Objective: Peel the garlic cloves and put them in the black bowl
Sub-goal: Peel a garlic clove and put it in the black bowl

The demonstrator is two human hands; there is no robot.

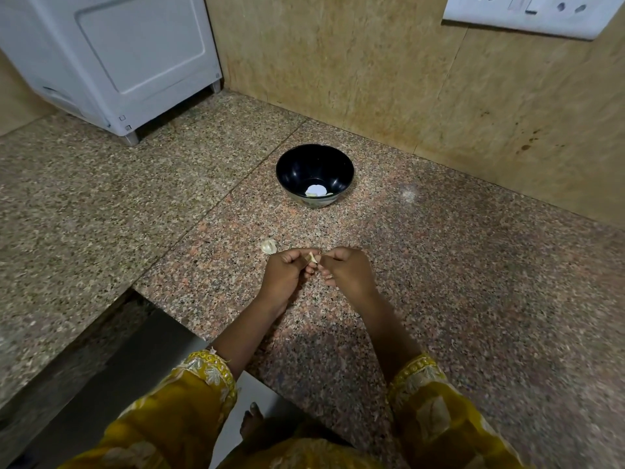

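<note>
My left hand (285,270) and right hand (345,269) both pinch 1 garlic clove (313,257) in curled fingers (297,256); the black bowl (294,170) lies straight ahead, equally near either.

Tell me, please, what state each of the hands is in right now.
Left hand: closed, pinching the clove.
Right hand: closed, pinching the same clove.

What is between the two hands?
A garlic clove, seen in the head view. The left hand and the right hand both pinch it.
</note>
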